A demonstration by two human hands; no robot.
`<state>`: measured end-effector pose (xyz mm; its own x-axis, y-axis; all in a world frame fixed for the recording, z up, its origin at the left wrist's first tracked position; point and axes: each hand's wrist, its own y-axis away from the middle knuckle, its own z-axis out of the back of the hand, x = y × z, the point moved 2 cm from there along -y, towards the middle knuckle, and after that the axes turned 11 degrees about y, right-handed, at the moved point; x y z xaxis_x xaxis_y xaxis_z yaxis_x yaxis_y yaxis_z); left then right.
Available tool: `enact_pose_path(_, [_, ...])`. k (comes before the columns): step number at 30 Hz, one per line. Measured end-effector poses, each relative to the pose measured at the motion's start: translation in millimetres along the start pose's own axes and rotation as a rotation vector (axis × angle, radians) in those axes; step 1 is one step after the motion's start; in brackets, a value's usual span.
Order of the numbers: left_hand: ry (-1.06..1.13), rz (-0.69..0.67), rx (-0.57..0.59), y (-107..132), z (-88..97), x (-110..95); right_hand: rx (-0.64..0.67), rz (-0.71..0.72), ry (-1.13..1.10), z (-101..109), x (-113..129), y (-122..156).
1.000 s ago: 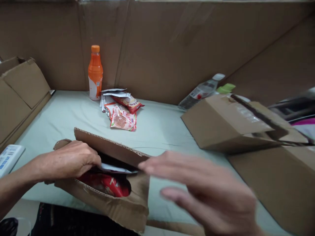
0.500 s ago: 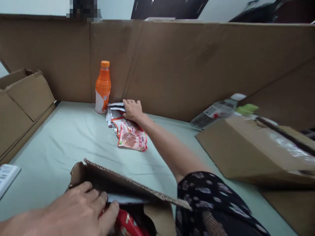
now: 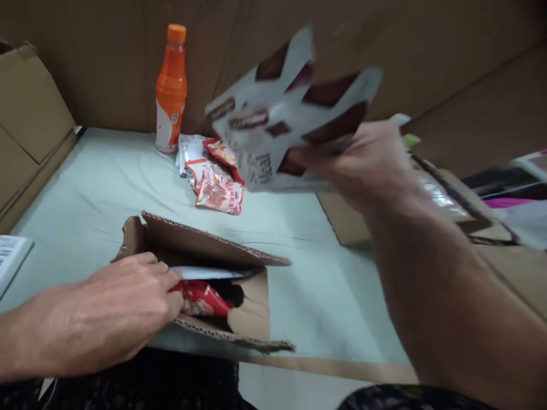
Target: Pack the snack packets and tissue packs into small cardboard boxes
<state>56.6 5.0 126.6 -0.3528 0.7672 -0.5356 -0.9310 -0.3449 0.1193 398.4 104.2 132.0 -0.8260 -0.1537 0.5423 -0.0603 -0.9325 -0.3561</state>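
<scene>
My right hand (image 3: 363, 159) is raised over the right half of the table. It grips white-and-brown snack pouches (image 3: 286, 114), apparently two fanned out and slightly blurred. My left hand (image 3: 128, 302) reaches into a small open cardboard box (image 3: 213, 242) near the table's front edge. Its fingers are closed at the end of a red snack packet (image 3: 203, 299) in the box; the fingertips are partly hidden. A pale flat packet (image 3: 209, 273) lies behind the red one. Further back, a pink-and-white snack packet (image 3: 220, 192) lies in a small pile with a red packet (image 3: 222, 154) and silvery ones.
An orange bottle (image 3: 171, 94) stands upright at the back, by a tall cardboard wall (image 3: 106, 68). Larger cardboard boxes stand at the left (image 3: 32, 108) and right (image 3: 346, 222). A white box-like item (image 3: 12, 259) lies at the left edge.
My right hand has lifted the white-and-brown pouches from the pile and brought them up, right and nearer. My left hand stays at the small box. The view has tilted down.
</scene>
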Motion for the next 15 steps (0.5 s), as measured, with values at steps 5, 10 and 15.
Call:
enact_pose_path(5, [-0.043,0.069,-0.009,-3.3,2.1,-3.9,0.543,-0.083,0.371,-28.0,-1.7,60.2])
enact_pose_path(10, [-0.114,0.170,0.021,-3.9,3.5,-8.9,0.617,0.010,0.521,-59.0,-4.0,71.0])
enact_pose_path(15, [-0.112,0.216,0.028,-1.2,-0.5,-11.1,0.571,0.079,0.600,-52.2,-1.0,89.5])
